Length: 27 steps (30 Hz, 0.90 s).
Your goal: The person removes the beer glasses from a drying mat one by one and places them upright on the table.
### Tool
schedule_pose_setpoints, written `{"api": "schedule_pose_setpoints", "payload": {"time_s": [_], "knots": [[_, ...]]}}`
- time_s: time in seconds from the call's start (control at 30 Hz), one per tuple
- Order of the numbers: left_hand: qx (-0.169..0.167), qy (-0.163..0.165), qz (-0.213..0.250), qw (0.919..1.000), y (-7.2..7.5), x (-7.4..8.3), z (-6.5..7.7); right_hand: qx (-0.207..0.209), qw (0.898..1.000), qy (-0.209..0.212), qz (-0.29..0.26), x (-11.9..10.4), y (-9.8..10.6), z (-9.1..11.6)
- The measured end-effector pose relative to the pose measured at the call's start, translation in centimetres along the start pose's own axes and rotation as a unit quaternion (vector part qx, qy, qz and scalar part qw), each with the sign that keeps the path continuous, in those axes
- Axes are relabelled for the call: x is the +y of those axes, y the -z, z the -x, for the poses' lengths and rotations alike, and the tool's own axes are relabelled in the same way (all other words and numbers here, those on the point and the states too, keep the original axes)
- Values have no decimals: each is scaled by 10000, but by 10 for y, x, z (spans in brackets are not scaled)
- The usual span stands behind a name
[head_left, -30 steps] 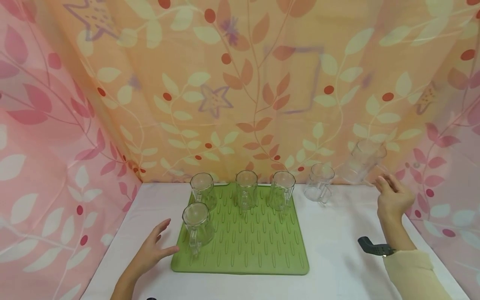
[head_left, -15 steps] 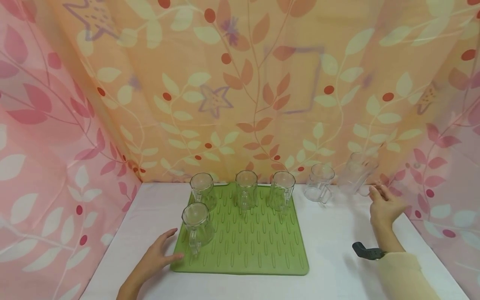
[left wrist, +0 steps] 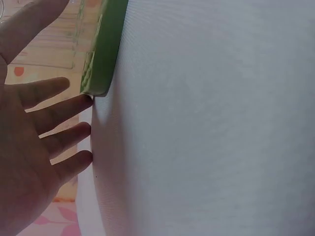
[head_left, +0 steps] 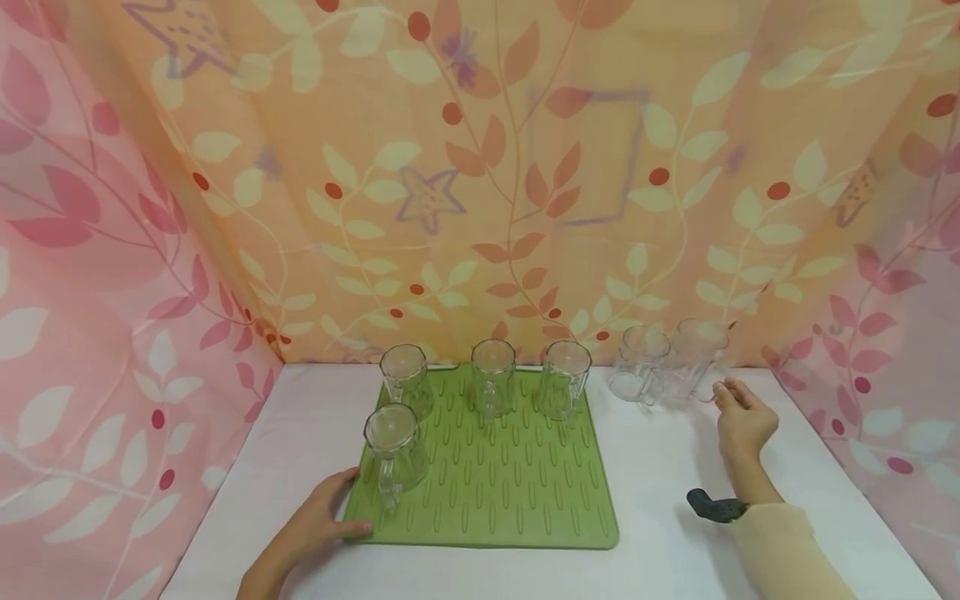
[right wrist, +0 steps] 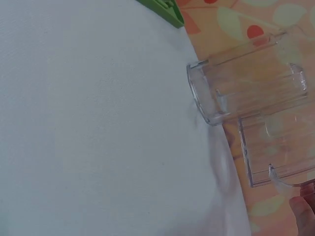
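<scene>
My right hand [head_left: 747, 421] pinches the handle of a clear glass mug [head_left: 693, 358] at the back right. That mug hangs slightly tilted, its base close to the table. Just left of it another clear mug [head_left: 637, 367] stands on the cloth; in the right wrist view the standing mug [right wrist: 251, 78] and the held mug [right wrist: 280, 147] are side by side. My left hand [head_left: 311, 521] lies at the left edge of the green ridged mat [head_left: 495, 475], thumb at its front corner. In the left wrist view the fingers [left wrist: 64, 113] are spread and hold nothing.
Several clear mugs stand on the mat: one mug [head_left: 396, 450] at the left front, another mug [head_left: 405, 383] behind it, a middle mug [head_left: 492, 379] and a right mug [head_left: 565, 382] along the back. A patterned curtain [head_left: 360, 208] borders the white table [head_left: 660, 550].
My right hand has brought the held mug left and down, near the standing mug. My left hand has moved right and slightly down, to the mat's edge.
</scene>
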<state>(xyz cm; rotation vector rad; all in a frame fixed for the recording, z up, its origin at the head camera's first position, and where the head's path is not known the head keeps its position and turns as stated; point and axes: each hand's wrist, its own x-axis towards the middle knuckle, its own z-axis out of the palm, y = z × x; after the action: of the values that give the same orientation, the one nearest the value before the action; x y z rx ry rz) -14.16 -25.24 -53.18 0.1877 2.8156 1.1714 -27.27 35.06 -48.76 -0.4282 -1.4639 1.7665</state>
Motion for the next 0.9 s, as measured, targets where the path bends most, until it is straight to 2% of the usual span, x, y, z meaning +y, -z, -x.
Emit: {"api": "schedule_pose_setpoints", "payload": {"time_s": [0.1, 0.27, 0.43, 0.53, 0.77, 0.9], "knots": [[-88, -40, -25, 9999, -1, 0, 1, 36, 9999, -55, 139, 8, 2, -1], [-202, -49, -397, 9990, 0, -2, 2, 128, 9986, 17, 520, 24, 6, -4], [-280, -79, -659, 9974, 0, -3, 2, 162, 9977, 94, 654, 33, 8, -4], [-326, -47, -647, 9974, 0, -3, 1, 155, 9969, 113, 763, 36, 8, -4], [-389, 153, -553, 9976, 1, 0, 0, 22, 9893, 283, 1429, 39, 7, -5], [-416, 220, -536, 9975, 4, 4, 1, -1, 9870, 113, 1606, 38, 5, -5]]}}
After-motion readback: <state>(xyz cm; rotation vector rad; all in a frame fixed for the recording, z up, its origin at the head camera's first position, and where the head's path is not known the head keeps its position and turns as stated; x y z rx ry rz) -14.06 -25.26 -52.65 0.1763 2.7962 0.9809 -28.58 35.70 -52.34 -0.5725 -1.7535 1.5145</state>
